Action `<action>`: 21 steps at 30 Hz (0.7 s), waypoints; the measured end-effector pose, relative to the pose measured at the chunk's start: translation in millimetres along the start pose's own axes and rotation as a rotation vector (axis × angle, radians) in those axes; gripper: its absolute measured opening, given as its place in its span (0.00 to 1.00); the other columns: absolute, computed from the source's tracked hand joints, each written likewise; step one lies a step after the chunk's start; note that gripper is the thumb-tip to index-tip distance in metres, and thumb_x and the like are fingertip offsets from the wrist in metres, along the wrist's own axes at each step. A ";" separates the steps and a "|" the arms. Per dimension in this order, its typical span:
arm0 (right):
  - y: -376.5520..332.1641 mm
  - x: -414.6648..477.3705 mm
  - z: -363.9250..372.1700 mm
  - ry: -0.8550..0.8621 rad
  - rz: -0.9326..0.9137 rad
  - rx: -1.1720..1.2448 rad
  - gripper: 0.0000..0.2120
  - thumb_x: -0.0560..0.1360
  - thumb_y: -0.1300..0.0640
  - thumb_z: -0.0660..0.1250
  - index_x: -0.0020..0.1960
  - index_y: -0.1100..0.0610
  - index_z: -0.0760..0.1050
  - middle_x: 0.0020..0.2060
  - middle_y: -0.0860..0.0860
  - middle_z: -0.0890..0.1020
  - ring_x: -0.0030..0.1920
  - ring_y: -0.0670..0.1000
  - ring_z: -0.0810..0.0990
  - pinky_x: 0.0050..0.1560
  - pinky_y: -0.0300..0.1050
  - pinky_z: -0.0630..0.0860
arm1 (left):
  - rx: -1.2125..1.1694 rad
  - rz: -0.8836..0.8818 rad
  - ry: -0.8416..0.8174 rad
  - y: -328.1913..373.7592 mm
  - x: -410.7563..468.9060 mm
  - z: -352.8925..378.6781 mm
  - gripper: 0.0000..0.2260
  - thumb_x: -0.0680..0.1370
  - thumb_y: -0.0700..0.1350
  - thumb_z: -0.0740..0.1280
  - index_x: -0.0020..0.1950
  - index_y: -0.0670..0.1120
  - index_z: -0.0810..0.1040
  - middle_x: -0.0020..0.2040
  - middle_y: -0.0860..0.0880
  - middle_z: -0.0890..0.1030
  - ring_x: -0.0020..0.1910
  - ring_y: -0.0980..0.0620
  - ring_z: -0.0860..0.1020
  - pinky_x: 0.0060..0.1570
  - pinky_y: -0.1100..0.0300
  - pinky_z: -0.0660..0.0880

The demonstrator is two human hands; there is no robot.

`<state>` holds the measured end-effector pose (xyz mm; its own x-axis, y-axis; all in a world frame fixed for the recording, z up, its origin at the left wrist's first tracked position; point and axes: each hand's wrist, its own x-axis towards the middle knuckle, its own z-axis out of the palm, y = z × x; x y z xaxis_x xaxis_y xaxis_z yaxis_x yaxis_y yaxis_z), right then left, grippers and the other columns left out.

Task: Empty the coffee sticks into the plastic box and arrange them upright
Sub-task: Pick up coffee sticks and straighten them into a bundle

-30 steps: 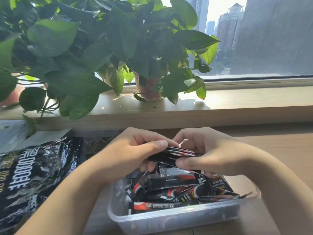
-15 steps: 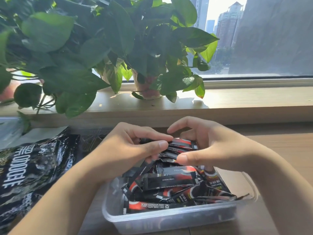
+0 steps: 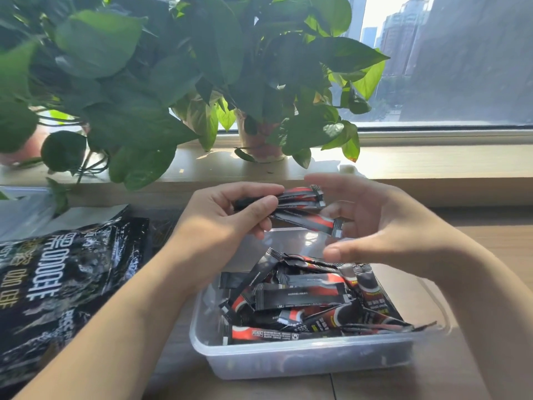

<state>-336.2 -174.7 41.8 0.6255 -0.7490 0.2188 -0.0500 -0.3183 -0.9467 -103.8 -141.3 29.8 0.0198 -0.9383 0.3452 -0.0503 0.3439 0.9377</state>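
A desk spot by a high-up window; whether it's an office or a flat can't be told. A wooden table (image 3: 490, 243) is set against a sill (image 3: 432, 163) lined with potted plants (image 3: 259, 82), and city towers (image 3: 403, 39) are seen outside.

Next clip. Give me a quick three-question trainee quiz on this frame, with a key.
1. Which hand grips the bundle of coffee sticks? A left hand, B right hand, C neither.
2. True or false: the loose sticks in the plastic box stand upright.
3. What lies on the table left of the box?
Key: 1 A; the right hand is open beside the bundle. 2 False; they lie jumbled. 3 The black coffee bag.
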 end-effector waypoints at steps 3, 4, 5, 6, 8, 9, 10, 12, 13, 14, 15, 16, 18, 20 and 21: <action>-3.3 0.0 1.7 0.149 -0.041 -0.061 0.31 0.65 0.67 0.78 0.66 0.53 0.78 0.55 0.54 0.85 0.46 0.53 0.83 0.43 0.41 0.81 | -0.032 -0.029 -0.002 -0.4 0.8 -1.4 0.11 0.70 0.46 0.72 0.51 0.48 0.87 0.30 0.48 0.79 0.29 0.54 0.74 0.35 0.68 0.74; -4.1 1.0 3.4 0.206 -0.060 -0.065 0.28 0.66 0.67 0.77 0.65 0.54 0.78 0.52 0.53 0.85 0.43 0.53 0.83 0.40 0.39 0.80 | -0.036 -0.034 -0.013 0.1 0.3 -1.5 0.11 0.70 0.46 0.72 0.51 0.47 0.86 0.30 0.48 0.79 0.29 0.54 0.74 0.35 0.68 0.74; -4.5 1.6 4.5 0.253 -0.079 -0.054 0.28 0.67 0.68 0.76 0.65 0.56 0.78 0.50 0.54 0.85 0.39 0.52 0.81 0.37 0.38 0.79 | -0.033 -0.038 -0.024 0.8 -0.2 -1.3 0.11 0.71 0.46 0.72 0.52 0.47 0.86 0.30 0.48 0.79 0.29 0.54 0.74 0.35 0.68 0.74; -4.4 2.3 5.6 0.291 -0.092 -0.034 0.28 0.67 0.68 0.76 0.65 0.57 0.78 0.48 0.55 0.84 0.36 0.52 0.79 0.36 0.38 0.79 | -0.028 -0.043 -0.033 1.5 -0.7 -1.0 0.11 0.71 0.45 0.71 0.52 0.46 0.86 0.30 0.48 0.79 0.29 0.54 0.75 0.35 0.68 0.74; -4.3 3.3 8.3 0.345 -0.106 -0.007 0.27 0.66 0.67 0.76 0.64 0.58 0.78 0.44 0.56 0.82 0.34 0.51 0.78 0.37 0.38 0.79 | -0.020 -0.055 -0.063 3.1 -1.5 -0.1 0.11 0.71 0.45 0.71 0.52 0.46 0.85 0.30 0.48 0.79 0.29 0.54 0.74 0.34 0.68 0.74; -4.0 3.5 9.9 0.360 -0.110 -0.010 0.26 0.65 0.66 0.77 0.62 0.59 0.79 0.42 0.55 0.81 0.34 0.51 0.78 0.38 0.39 0.80 | -0.014 -0.060 -0.085 4.0 -2.3 0.1 0.11 0.72 0.46 0.71 0.52 0.46 0.85 0.30 0.48 0.79 0.29 0.54 0.74 0.34 0.67 0.74; -4.1 3.5 12.5 0.365 -0.108 -0.021 0.24 0.65 0.66 0.77 0.60 0.59 0.80 0.41 0.56 0.81 0.35 0.51 0.79 0.40 0.39 0.82 | -0.006 -0.063 -0.108 4.6 -3.1 0.0 0.11 0.71 0.46 0.71 0.53 0.46 0.85 0.31 0.48 0.79 0.29 0.54 0.74 0.34 0.67 0.74; -4.0 3.3 17.0 0.356 -0.096 -0.041 0.20 0.66 0.68 0.77 0.56 0.60 0.82 0.40 0.59 0.83 0.37 0.49 0.81 0.43 0.38 0.83 | 0.009 -0.064 -0.148 6.6 -5.4 -0.3 0.13 0.70 0.44 0.72 0.54 0.46 0.84 0.34 0.50 0.82 0.30 0.56 0.76 0.35 0.68 0.74; -3.8 3.2 18.2 0.354 -0.095 -0.041 0.19 0.65 0.68 0.77 0.55 0.60 0.82 0.40 0.58 0.83 0.37 0.48 0.81 0.43 0.37 0.83 | 0.007 -0.063 -0.158 7.6 -6.5 -0.3 0.13 0.70 0.43 0.73 0.54 0.45 0.84 0.36 0.51 0.83 0.31 0.58 0.77 0.35 0.68 0.74; -4.2 3.4 18.5 0.360 -0.096 -0.032 0.19 0.65 0.68 0.77 0.55 0.59 0.83 0.40 0.56 0.83 0.37 0.47 0.81 0.44 0.36 0.82 | 0.001 -0.057 -0.158 8.0 -7.2 -0.2 0.13 0.69 0.41 0.74 0.54 0.44 0.83 0.37 0.52 0.84 0.31 0.58 0.77 0.36 0.69 0.74; -5.1 3.2 17.9 0.364 -0.097 -0.019 0.19 0.64 0.66 0.77 0.55 0.58 0.83 0.41 0.54 0.82 0.38 0.48 0.80 0.46 0.37 0.83 | 0.001 -0.048 -0.147 8.0 -7.3 -0.2 0.13 0.69 0.41 0.74 0.53 0.44 0.84 0.37 0.52 0.84 0.32 0.58 0.78 0.36 0.69 0.75; -6.0 3.0 17.2 0.359 -0.097 -0.008 0.20 0.63 0.64 0.77 0.55 0.57 0.83 0.43 0.53 0.83 0.39 0.50 0.81 0.48 0.40 0.83 | 0.008 -0.040 -0.127 7.7 -6.9 0.1 0.12 0.69 0.41 0.74 0.52 0.45 0.84 0.35 0.51 0.84 0.32 0.57 0.78 0.37 0.68 0.75; -6.6 2.4 16.3 0.332 -0.097 -0.010 0.20 0.63 0.62 0.77 0.55 0.58 0.83 0.46 0.56 0.87 0.41 0.59 0.84 0.53 0.49 0.83 | 0.003 -0.044 -0.079 6.6 -5.5 0.8 0.10 0.69 0.43 0.74 0.49 0.46 0.85 0.34 0.49 0.84 0.33 0.56 0.79 0.39 0.67 0.77; -5.0 2.6 16.1 0.336 -0.107 -0.033 0.17 0.64 0.62 0.77 0.53 0.60 0.84 0.45 0.60 0.87 0.48 0.66 0.84 0.55 0.55 0.81 | -0.038 -0.074 -0.051 6.2 -4.6 1.4 0.09 0.68 0.42 0.74 0.48 0.46 0.86 0.38 0.45 0.86 0.36 0.54 0.83 0.42 0.66 0.79; -4.1 2.9 15.9 0.347 -0.116 -0.046 0.15 0.64 0.62 0.77 0.51 0.60 0.85 0.44 0.60 0.87 0.50 0.66 0.83 0.55 0.56 0.81 | -0.061 -0.092 -0.047 6.5 -4.8 1.8 0.09 0.68 0.42 0.74 0.48 0.46 0.86 0.40 0.43 0.87 0.38 0.53 0.84 0.43 0.66 0.80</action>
<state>-321.7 -166.3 42.6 0.3285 -0.8561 0.3989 -0.0341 -0.4329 -0.9008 -106.1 -134.7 34.1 -0.0252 -0.9661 0.2568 0.0104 0.2566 0.9665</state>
